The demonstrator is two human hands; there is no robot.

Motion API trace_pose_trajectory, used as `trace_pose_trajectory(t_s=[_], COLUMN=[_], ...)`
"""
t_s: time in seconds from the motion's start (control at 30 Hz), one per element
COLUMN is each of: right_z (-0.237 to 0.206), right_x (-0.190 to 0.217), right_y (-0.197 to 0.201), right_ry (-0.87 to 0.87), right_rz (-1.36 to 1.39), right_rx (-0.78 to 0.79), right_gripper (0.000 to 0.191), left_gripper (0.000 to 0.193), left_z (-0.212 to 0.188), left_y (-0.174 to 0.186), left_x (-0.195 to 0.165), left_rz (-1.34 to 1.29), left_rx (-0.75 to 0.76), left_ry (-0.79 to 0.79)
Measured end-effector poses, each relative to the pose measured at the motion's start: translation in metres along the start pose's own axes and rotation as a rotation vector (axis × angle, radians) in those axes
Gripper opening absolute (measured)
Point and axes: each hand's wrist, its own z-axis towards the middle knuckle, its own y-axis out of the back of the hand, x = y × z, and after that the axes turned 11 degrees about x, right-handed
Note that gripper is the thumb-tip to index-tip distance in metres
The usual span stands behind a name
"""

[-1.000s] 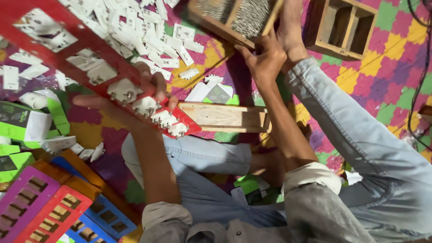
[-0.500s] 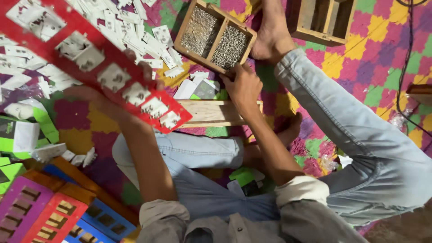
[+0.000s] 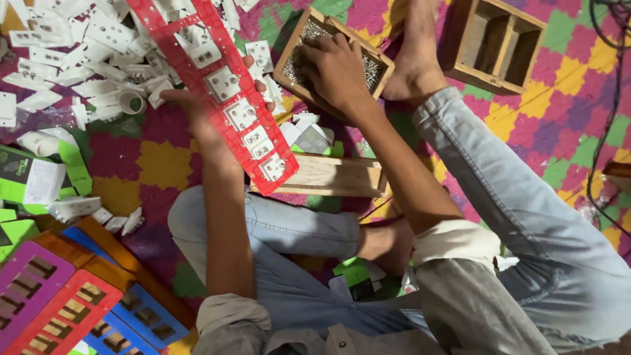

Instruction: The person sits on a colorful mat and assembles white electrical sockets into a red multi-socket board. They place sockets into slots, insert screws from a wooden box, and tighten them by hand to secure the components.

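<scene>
- The left hand [image 3: 197, 108] grips the red socket frame [image 3: 223, 85], fingers wrapped around it.
- The right hand [image 3: 338, 69] reaches into the wooden screw tray [image 3: 388, 66]; probably pinching screws, but I cannot tell.

A floor mat of interlocking foam tiles [image 3: 578, 98] in pink, purple, green and yellow covers the whole floor, evenly lit, with a thin black cable [image 3: 608, 98] trailing down its right edge and an empty compartmented wooden box [image 3: 497, 72] near its top edge.
</scene>
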Motion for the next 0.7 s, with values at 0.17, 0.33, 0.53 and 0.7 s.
trace_pose_trajectory(t_s=[0.17, 0.33, 0.53, 0.7], right_z=[0.011, 0.014, 0.016, 0.013], right_x=[-0.013, -0.017, -0.012, -0.002], right_y=[-0.031, -0.042, -0.040, -0.026], right_ry=[-0.063, -0.091, -0.007, -0.091], right_rz=[0.052, 0.013, -0.193, 0.193], right_rx=[0.057, 0.142, 0.097, 0.173], right_gripper=[0.015, 0.009, 0.018, 0.006], left_gripper=[0.109, 0.102, 0.089, 0.102], left_z=[-0.003, -0.007, 0.002, -0.005], left_y=[0.010, 0.012, 0.007, -0.017], left_x=[-0.005, 0.001, 0.022, 0.043], left_rz=[0.229, 0.165, 0.179, 0.242], left_rx=[0.175, 0.069, -0.031, 0.081], left_ry=[0.055, 0.048, -0.044, 0.167])
